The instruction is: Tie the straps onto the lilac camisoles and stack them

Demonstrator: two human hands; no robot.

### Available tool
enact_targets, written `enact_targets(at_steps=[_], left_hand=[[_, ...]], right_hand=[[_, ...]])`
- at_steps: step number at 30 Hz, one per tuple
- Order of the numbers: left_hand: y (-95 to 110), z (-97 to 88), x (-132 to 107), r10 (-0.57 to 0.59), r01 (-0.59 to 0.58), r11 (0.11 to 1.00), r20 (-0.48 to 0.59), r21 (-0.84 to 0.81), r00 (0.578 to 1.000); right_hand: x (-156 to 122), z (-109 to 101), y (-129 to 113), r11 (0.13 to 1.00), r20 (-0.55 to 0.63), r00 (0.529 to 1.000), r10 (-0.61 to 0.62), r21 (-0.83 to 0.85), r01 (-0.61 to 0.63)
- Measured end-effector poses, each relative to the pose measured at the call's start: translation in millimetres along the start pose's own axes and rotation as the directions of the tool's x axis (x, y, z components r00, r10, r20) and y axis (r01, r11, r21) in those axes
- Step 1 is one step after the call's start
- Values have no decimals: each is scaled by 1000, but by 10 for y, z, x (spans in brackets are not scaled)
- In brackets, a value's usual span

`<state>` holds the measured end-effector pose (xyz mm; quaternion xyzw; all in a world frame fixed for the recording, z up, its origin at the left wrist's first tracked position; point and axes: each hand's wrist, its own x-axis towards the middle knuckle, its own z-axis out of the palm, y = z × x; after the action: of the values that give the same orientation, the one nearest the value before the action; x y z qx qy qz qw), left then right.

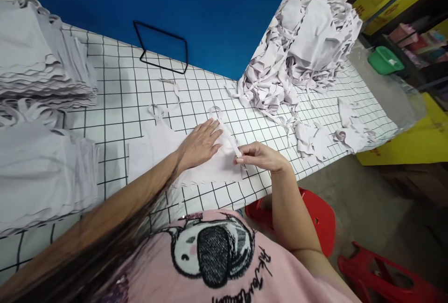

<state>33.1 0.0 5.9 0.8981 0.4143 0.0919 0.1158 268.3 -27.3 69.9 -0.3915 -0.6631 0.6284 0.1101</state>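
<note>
On the checked tabletop lies a white fabric piece (pixel 147 149) with strap loops at its top edge. My left hand (pixel 201 144) rests flat on it, fingers stretched toward the right-hand strap loop. Between the thumb and fingertips of my right hand (pixel 261 156) is the end of a narrow white fabric strap (pixel 231 140), which slants down from that loop along the piece's right side. A thin strap (pixel 176 91) trails upward on the table from the left loop.
Stacked white fabric pieces (pixel 28 70) stand at the left, with another stack (pixel 45 168) nearer. A large heap of white fabric (pixel 311 37) covers the back right. A black wire frame (pixel 161 63) leans by the blue panel (pixel 196 9). Red stools (pixel 320 219) stand below the table edge.
</note>
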Motion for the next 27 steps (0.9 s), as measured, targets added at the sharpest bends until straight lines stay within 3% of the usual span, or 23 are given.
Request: enact_targets(at_steps=[3,8,13,15,17,21,25,27], left_hand=[[9,-20,0,8,-8,1000,2,12,1000],[5,-1,3,2,-2,1000,-3,-5,1000],[-20,36,-3,31,-40,994,-89,-100,996],[-15,13,-7,29,-51,987,-145,-151,989],[12,-40,-13,8,-61,967,-212,-246,977],[107,-168,-18,-98,-52,830,-237,-555,966],[143,-210,8,-238,34,639,-155,-769,959],[123,-215,23,-284,59,567,-128,-821,950]], right_hand=[[-54,29,64,999,25,1000,0,47,-2],[-75,95,96,995,72,992,-102,11,102],[-11,127,142,991,-129,989,-75,104,88],[79,128,163,982,-287,958,-15,174,68],[199,127,172,978,-443,896,33,198,62],[455,157,165,972,-581,814,4,194,133],[637,241,191,942,-598,794,-111,192,277],[676,267,215,942,-590,799,-121,186,280]])
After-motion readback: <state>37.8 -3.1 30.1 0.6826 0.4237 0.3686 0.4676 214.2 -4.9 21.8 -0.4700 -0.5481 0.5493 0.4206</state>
